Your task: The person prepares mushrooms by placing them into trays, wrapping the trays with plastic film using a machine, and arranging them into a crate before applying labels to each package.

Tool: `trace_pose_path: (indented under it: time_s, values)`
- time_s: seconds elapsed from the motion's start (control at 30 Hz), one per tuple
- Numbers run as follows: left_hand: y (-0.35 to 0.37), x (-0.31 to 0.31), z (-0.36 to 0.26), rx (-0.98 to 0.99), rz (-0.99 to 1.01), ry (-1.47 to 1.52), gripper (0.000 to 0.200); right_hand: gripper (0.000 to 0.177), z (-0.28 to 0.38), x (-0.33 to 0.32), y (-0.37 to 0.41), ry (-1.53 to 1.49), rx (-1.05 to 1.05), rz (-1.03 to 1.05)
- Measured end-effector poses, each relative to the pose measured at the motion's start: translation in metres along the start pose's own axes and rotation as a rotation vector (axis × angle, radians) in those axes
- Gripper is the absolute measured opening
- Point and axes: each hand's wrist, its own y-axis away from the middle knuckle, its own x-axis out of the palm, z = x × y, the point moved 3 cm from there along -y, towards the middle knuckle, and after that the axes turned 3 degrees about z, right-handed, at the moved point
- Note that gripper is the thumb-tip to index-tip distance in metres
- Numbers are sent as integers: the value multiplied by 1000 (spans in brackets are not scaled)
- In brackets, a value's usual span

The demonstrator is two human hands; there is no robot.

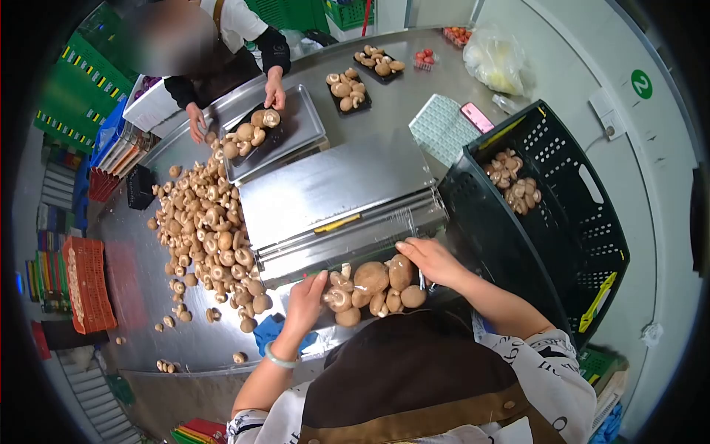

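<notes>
In front of me a pack of brown mushrooms (372, 279) lies between my hands, at the near side of a metal wrapping machine (340, 189). Glossy reflections on the mushrooms look like clear film over them. My left hand (305, 300) grips the pack's left end, thumb up and fingers mostly hidden. At the right end, my right hand (430, 260) is closed around the edge, its thumb toward the machine's film bar. The tray under the mushrooms is largely hidden. A blue cloth (275, 334) rests beside my left wrist.
Loose mushrooms (203, 222) are heaped left of the machine. Across the table, a co-worker's hands (274, 89) are at a black tray of mushrooms (251, 137). A deep black crate (510, 259) with wrapped packs stands right. Filled trays (347, 90), a pink phone (477, 117) and a plastic bag (497, 63) lie behind.
</notes>
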Motion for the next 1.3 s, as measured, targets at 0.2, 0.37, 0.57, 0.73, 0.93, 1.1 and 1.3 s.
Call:
trace_pose_path:
  time_s: [0.2,0.37,0.57,0.73,0.93,1.1,1.3]
  values:
    - [-33,38,71,223,-163,-429,34,42,-120,52,-46,72,-120,-312]
    - [-7,39,100,323,-345,-228,15,28,-144,62,-23,-304,52,-381]
    - [-7,24,119,349,-402,98,15,21,-153,56,9,-688,-57,-461]
    - [-5,23,91,458,-327,-170,16,12,-160,17,96,-664,-49,-700]
    - [-54,85,75,757,-248,-842,21,9,-260,81,52,-48,143,-1124]
    - [-59,125,52,786,64,-773,50,50,-259,153,22,-1417,10,-850]
    - [29,150,-7,53,833,703,43,31,-105,135,107,-1333,-200,251]
